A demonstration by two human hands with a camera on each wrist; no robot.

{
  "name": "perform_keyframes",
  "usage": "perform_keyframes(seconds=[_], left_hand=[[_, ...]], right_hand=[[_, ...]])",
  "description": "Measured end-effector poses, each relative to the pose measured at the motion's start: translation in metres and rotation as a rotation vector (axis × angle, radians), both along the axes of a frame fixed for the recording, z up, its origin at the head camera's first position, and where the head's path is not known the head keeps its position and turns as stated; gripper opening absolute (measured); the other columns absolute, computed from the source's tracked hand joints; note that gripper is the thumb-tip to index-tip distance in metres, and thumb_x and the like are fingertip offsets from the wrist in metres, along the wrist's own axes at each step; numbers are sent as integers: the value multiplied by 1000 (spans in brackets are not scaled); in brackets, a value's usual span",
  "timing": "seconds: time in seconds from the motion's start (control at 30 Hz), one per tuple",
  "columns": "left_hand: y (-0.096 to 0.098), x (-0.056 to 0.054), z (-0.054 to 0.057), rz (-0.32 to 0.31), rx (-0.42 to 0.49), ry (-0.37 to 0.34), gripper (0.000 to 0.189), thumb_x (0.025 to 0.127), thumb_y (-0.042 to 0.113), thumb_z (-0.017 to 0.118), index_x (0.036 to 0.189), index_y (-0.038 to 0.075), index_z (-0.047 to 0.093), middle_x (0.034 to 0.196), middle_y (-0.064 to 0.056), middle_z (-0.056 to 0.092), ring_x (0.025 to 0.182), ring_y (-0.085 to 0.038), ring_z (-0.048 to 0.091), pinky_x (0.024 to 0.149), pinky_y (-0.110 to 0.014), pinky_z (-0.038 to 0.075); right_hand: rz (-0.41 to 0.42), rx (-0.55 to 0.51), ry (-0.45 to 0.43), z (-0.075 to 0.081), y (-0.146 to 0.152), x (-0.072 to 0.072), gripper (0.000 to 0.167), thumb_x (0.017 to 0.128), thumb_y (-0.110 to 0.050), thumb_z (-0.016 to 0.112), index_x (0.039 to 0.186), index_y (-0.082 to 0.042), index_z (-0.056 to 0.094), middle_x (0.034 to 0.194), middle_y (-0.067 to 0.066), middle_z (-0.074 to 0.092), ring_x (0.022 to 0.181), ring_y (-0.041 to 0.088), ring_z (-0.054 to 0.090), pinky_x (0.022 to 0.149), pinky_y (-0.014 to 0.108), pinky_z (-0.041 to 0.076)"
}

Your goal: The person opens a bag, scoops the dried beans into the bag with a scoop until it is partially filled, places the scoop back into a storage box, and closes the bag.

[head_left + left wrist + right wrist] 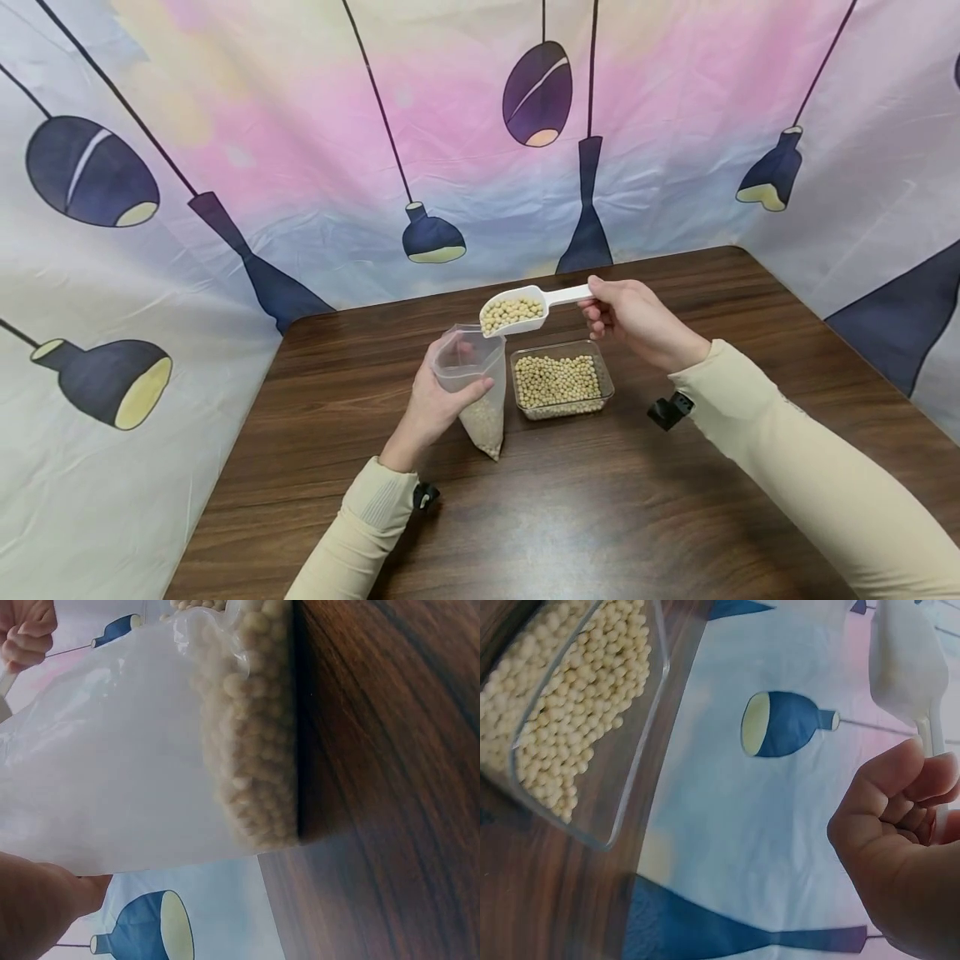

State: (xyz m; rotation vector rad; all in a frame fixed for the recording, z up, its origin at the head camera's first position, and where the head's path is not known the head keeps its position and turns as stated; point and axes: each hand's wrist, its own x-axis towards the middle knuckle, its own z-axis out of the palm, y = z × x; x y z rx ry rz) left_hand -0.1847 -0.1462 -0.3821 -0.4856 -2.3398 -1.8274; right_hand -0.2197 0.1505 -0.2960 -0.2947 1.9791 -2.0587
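Observation:
My right hand point(633, 321) grips the handle of a white plastic scoop point(531, 308) heaped with pale yellow soybeans point(512, 314). The scoop's front lip hangs just over the mouth of a clear plastic bag point(480, 400). Around the bag's upper part, my left hand point(438, 400) holds it upright with the mouth spread open. Soybeans fill the bottom of the bag, as the left wrist view point(251, 750) shows. Right of the bag stands a clear rectangular container point(607, 392) of soybeans. In the right wrist view the scoop point(907, 660) appears from below, its contents hidden.
Everything stands on a dark brown wooden table point(315, 467). Behind it hangs a cloth backdrop point(300, 125) printed with lamps, reaching round both sides. A black strap device sits at each wrist, one by the right cuff point(670, 411).

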Motion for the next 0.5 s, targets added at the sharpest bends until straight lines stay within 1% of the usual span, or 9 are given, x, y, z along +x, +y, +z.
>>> perform_keyframes(seconds=[0.13,0.3,0.33,0.43,0.5], left_hand=[[1,0,0,3,-6,2,76,80,11,80,144,13,38,130,-14,52,117,-29,53,95,-47,44],[1,1,4,11,-9,-27,77,80,8,80,144,11,37,134,-16,49,120,-30,50,97,-48,42],[1,2,6,16,-11,-35,77,80,8,79,145,10,37,137,-15,47,121,-31,49,97,-47,42],[4,9,19,21,-23,-60,76,81,4,77,145,5,36,145,-15,39,124,-33,46,98,-46,42],[6,15,27,22,-32,-68,76,81,2,76,145,2,35,147,-16,37,125,-34,45,99,-46,41]], right_hand=[[-11,31,32,6,-6,3,38,106,-31,38,95,1,54,75,1,48,62,10,45,65,27,46],[-28,41,87,12,-11,6,37,106,-29,38,93,1,56,73,1,50,61,10,46,64,27,47],[-32,40,98,12,-12,6,37,106,-29,39,92,1,56,72,1,50,61,9,46,63,27,47],[-44,57,129,15,-15,6,37,106,-27,39,92,2,56,70,1,51,60,9,47,62,27,48],[-50,77,139,17,-16,7,38,106,-27,38,93,3,56,70,1,51,60,9,47,63,28,48]])
